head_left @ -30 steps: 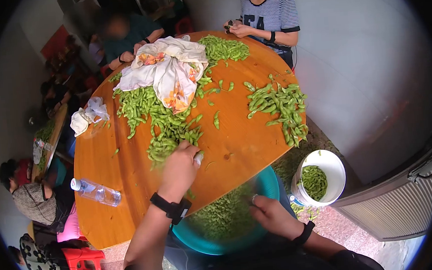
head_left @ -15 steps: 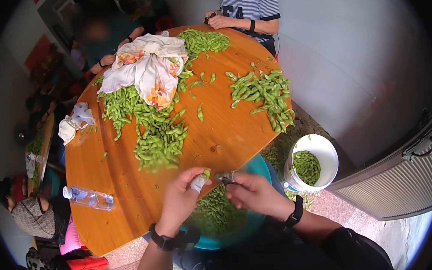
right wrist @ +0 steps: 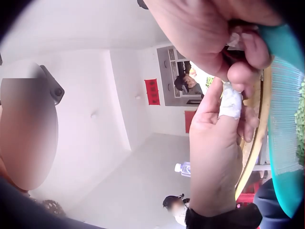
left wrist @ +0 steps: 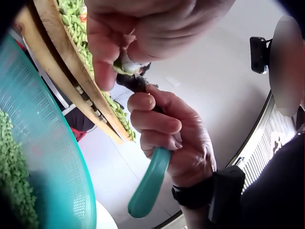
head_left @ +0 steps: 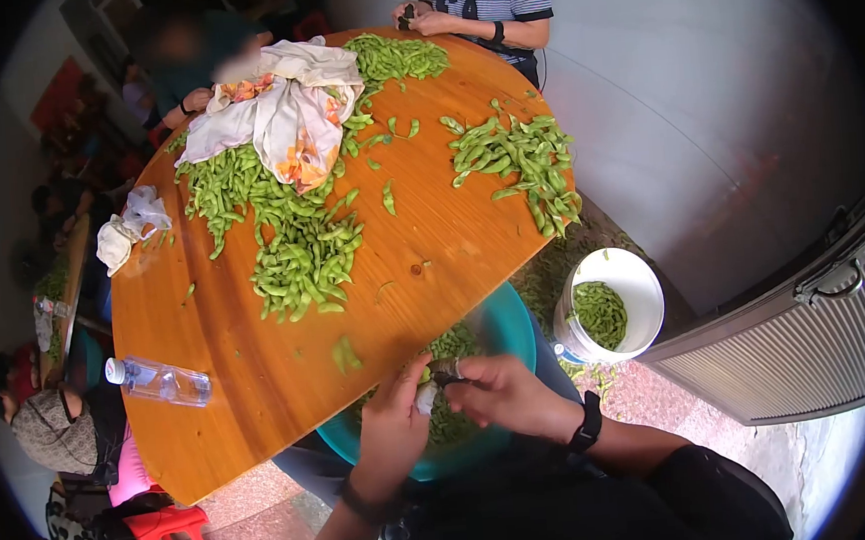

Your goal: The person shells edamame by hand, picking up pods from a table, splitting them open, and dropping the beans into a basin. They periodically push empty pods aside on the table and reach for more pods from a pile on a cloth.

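Over the teal basin (head_left: 523,336) of green beans, both hands meet. The left hand (head_left: 395,428), its thumb wrapped in white (right wrist: 230,103), pinches a green pod (left wrist: 123,69). Curled round a teal-handled tool (left wrist: 150,183), the right hand (head_left: 514,397) holds the tool's dark end against the pod in the left wrist view. The pod is mostly hidden by fingers in the head view. A heap of pods (head_left: 303,260) lies on the wooden table (head_left: 260,382), left of a smaller pile (head_left: 520,158).
A plastic bottle (head_left: 164,381) lies on the table's left side, near a plastic bag (head_left: 146,212). A patterned cloth (head_left: 293,114) covers pods at the back. The white bucket (head_left: 646,305) stands right of the basin. Two people sit across the table.
The left hand has gone from the pod heap to the basin and meets the right hand there. The head view has shifted, and a blurred pod shows near the table's front edge.
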A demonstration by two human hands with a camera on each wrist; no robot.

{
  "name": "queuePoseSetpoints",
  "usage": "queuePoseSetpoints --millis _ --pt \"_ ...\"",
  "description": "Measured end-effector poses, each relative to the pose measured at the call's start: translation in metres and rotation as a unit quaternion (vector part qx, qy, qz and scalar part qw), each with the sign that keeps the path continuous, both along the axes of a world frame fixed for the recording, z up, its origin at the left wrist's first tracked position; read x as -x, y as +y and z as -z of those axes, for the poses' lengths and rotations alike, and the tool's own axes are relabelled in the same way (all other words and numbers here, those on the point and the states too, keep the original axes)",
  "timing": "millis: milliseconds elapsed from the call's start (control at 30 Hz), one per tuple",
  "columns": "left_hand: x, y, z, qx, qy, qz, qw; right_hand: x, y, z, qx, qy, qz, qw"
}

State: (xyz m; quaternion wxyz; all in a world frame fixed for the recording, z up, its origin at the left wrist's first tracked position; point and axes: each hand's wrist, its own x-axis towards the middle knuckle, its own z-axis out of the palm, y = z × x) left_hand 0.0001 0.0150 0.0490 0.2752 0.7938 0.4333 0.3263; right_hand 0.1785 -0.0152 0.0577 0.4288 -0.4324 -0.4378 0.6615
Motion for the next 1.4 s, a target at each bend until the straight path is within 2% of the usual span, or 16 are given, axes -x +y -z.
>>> queuePoseSetpoints --millis 100,300,433,500,600,767,833,933,1000,1067,1133,1200,1267,1300,1367,1400 --pt "-0.004 -0.005 0.007 -0.054 0.024 -0.013 0.998 0.005 -0.003 0.005 0.057 0.044 0.016 0.997" --pt "0.001 -0.013 0.03 -0.01 -0.013 -0.018 1.0 0.011 -0.006 0.014 0.194 0.142 0.038 0.97" --pt "-0.001 -0.017 0.041 -0.028 -0.032 -0.021 0.999 0.012 -0.009 0.02 0.218 0.161 0.036 0.962" --pt "-0.001 -0.02 0.046 0.163 -0.182 -0.036 0.969 0.013 -0.01 0.02 0.196 0.137 0.043 0.97" --pt "-0.002 -0.02 0.051 0.246 -0.282 -0.046 0.926 0.021 -0.009 0.024 0.125 0.091 0.08 0.985" --pt "-0.008 -0.019 0.049 0.285 -0.351 -0.066 0.89 0.017 -0.012 0.027 0.152 0.114 0.108 0.976" --pt "-0.011 -0.017 0.052 0.262 -0.44 -0.094 0.854 0.011 -0.013 0.027 0.152 0.114 0.111 0.975" --pt "-0.004 -0.017 0.045 0.27 -0.439 -0.098 0.851 -0.006 -0.005 0.035 0.152 0.077 0.175 0.97" --pt "0.0 -0.016 0.053 0.289 -0.408 -0.076 0.863 -0.008 -0.004 0.051 -0.098 -0.151 0.185 0.966" --pt "0.001 -0.013 0.064 0.349 -0.289 -0.077 0.888 -0.005 -0.006 0.048 -0.107 -0.201 0.184 0.956" --pt "-0.004 -0.014 0.066 0.346 -0.294 -0.047 0.889 0.0 -0.007 0.052 -0.237 -0.299 0.173 0.908" --pt "-0.012 -0.014 0.06 0.306 -0.276 0.009 0.911 0.008 -0.01 0.048 -0.25 -0.289 0.17 0.908" --pt "-0.014 -0.016 0.059 0.297 -0.277 -0.004 0.914 0.011 -0.013 0.035 -0.154 -0.128 0.125 0.972" --pt "-0.011 -0.017 0.061 0.282 -0.253 -0.016 0.925 0.01 -0.013 0.033 -0.154 -0.128 0.123 0.972" --pt "-0.009 -0.017 0.061 0.269 -0.229 -0.03 0.935 0.001 -0.012 0.03 0.045 0.011 0.061 0.997" --pt "-0.008 -0.017 0.06 0.267 -0.217 -0.021 0.939 -0.003 -0.011 0.032 0.047 0.01 0.06 0.997"
